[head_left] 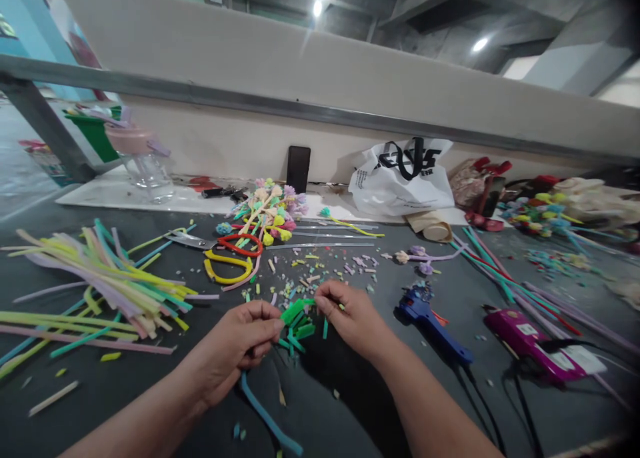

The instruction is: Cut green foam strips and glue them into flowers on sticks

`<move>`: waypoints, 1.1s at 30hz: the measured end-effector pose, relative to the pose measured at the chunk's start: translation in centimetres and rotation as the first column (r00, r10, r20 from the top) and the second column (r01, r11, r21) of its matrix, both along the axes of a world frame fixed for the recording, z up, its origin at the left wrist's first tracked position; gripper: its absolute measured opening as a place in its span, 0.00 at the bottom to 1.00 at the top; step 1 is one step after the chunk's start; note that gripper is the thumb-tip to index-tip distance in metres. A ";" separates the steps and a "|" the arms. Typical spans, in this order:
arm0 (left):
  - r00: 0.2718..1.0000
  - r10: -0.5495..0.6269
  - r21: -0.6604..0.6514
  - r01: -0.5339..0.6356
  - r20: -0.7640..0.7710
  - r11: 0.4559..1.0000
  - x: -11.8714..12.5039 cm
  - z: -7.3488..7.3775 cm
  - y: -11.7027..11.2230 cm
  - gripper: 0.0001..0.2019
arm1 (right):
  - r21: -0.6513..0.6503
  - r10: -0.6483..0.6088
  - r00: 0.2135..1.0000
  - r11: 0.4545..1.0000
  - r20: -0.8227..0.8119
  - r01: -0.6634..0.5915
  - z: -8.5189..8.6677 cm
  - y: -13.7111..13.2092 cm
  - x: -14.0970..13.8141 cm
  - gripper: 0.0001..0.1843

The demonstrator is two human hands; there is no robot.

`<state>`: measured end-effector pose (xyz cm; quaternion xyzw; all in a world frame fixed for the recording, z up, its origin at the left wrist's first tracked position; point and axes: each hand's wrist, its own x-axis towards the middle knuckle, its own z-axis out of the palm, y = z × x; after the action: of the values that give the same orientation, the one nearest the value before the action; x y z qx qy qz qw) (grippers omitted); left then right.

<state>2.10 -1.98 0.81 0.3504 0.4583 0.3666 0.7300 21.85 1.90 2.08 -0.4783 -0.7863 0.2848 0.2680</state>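
Observation:
My left hand [257, 331] pinches one end of a bright green pipe cleaner [293, 311]. The fingertips of my right hand [345, 311] are closed on its other end. Below it, several short green pipe cleaner pieces [301, 331] lie in a small heap on the dark table. A blue pipe cleaner [270, 415] runs out from beneath my left hand toward the front; whether the palm grips it is hidden. Cut pastel bits [313, 266] are scattered just beyond both hands.
Left are a loose pipe cleaner pile [115, 278] and scissors [227, 258]. Behind lie fuzzy flowers [273, 208], a phone [299, 169] and a white bag [403, 178]. Right are a blue glue gun [435, 325] and a magenta corded tool [540, 345]. A clear jug [145, 168] stands back left.

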 end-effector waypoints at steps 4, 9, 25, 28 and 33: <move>0.998 0.008 -0.015 -0.009 -0.067 1.000 0.2 0.3 0.0 0.10 | -0.018 -0.027 0.997 0.999 -0.068 0.026 0.7 -0.5 -0.2 0.07; 0.999 -0.007 -0.016 0.006 -0.051 1.000 0.2 0.6 0.0 0.10 | 0.076 -0.111 0.994 0.991 0.013 0.110 0.4 0.0 0.3 0.05; 0.998 -0.020 -0.157 0.029 0.058 0.987 -0.2 -0.3 -0.3 0.14 | 0.363 -0.406 0.829 0.892 0.383 0.269 3.8 -3.7 8.9 0.24; 0.997 -0.033 -0.091 0.040 0.074 0.995 -0.1 -0.2 -0.3 0.12 | 0.329 -0.594 0.567 0.798 0.570 0.505 1.1 -3.8 12.7 0.31; 0.994 -0.055 -0.014 0.057 0.095 0.998 0.1 -0.3 0.0 0.11 | 0.293 -0.605 0.526 0.776 0.598 0.559 -2.5 -3.1 15.1 0.29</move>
<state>2.17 -1.99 0.52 0.3395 0.4163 0.3583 0.7636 36.96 -1.23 -0.43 -0.7718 -0.6314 -0.0361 0.0653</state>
